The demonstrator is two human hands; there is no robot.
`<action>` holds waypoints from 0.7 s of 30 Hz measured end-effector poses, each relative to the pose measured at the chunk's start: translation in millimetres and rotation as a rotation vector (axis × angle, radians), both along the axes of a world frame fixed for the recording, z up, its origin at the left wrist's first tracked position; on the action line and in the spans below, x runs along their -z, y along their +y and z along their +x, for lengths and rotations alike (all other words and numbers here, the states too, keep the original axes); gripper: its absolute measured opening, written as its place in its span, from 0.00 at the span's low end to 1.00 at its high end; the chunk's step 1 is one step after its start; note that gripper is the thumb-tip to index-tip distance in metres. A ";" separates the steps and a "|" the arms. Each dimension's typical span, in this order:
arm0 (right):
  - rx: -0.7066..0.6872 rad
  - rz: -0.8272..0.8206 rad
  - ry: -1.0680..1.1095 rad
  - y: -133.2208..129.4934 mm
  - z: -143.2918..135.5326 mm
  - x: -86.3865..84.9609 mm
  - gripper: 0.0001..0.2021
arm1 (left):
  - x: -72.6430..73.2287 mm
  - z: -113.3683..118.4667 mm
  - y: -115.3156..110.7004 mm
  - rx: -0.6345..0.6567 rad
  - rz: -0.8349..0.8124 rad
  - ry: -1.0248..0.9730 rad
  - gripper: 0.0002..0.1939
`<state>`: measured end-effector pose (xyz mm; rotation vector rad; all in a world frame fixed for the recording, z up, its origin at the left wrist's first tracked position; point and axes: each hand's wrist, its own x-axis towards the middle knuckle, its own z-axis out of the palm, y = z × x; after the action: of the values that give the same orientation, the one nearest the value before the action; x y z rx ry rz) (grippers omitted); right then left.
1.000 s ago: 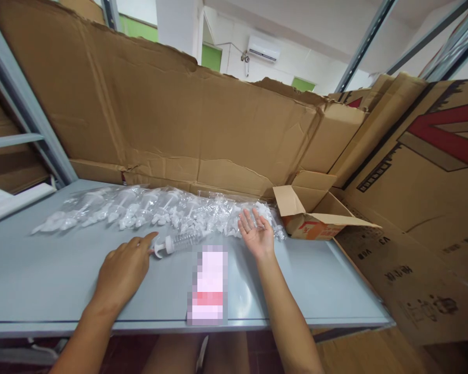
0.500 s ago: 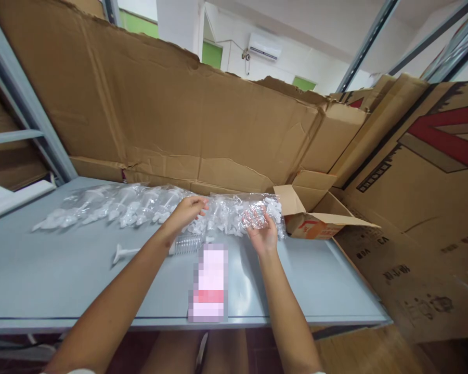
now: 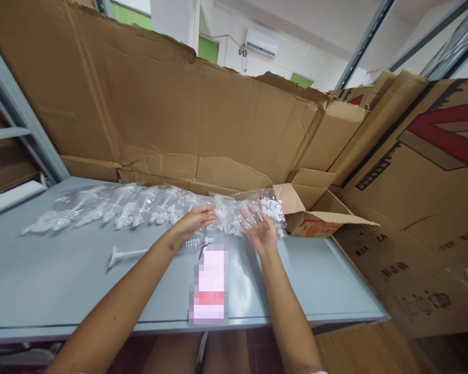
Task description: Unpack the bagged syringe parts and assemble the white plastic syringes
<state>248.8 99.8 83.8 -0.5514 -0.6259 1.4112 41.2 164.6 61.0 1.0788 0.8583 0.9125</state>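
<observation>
My left hand [image 3: 197, 221] is open, its fingers stretched out to the right beside a row of clear plastic bags [image 3: 130, 200] with white plastic parts in them. My right hand [image 3: 260, 232] is open too, palm up and fingers spread, in front of a bag of small white pieces [image 3: 272, 209] at the row's right end. Whether its fingertips touch the plastic I cannot tell. Below my left wrist lies a clear ribbed tube [image 3: 191, 246] with a white plunger [image 3: 128, 254], partly covered by my forearm. Nearer me is a pixelated pink and white rectangle [image 3: 209, 283].
An open cardboard box [image 3: 315, 226] stands right of the bags on the grey-blue table [image 3: 62, 278]. A tall cardboard sheet [image 3: 159, 114] walls off the back. Large printed cardboard [image 3: 421, 208] leans at the right, and a metal post [image 3: 35, 114] rises at the left.
My left hand has dropped slightly and its fingers have straightened from a curled pose. The fingers of my right hand have spread apart. The view has shifted a little.
</observation>
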 end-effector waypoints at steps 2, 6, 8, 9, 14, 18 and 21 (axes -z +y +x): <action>0.005 0.014 -0.052 -0.5 1.2 -1.8 0.20 | 2.4 -0.5 1.6 0.018 -0.011 -0.002 0.23; 0.020 0.009 -0.135 -0.5 5.8 -4.1 0.19 | 2.2 -3.8 -0.8 0.065 0.013 0.015 0.24; 0.039 -0.024 -0.138 0.4 8.4 -4.1 0.19 | 0.4 -4.8 -4.6 0.072 0.037 0.046 0.24; 0.047 -0.046 -0.135 1.1 9.8 -3.9 0.19 | -0.3 -4.8 -6.4 0.073 0.051 0.068 0.25; 0.087 -0.134 -0.131 5.4 17.6 -0.8 0.17 | 1.2 -0.5 -9.9 0.094 0.190 0.232 0.28; 0.123 -0.147 -0.120 9.2 22.4 2.5 0.17 | 8.1 5.0 -7.1 0.063 0.292 0.384 0.22; 0.146 -0.137 -0.122 11.9 23.7 4.9 0.18 | 12.9 6.2 -7.5 0.042 0.372 0.500 0.17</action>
<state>272.6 111.7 78.9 -0.7816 -0.5759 1.2956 47.4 157.0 48.1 1.6862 1.0917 0.7942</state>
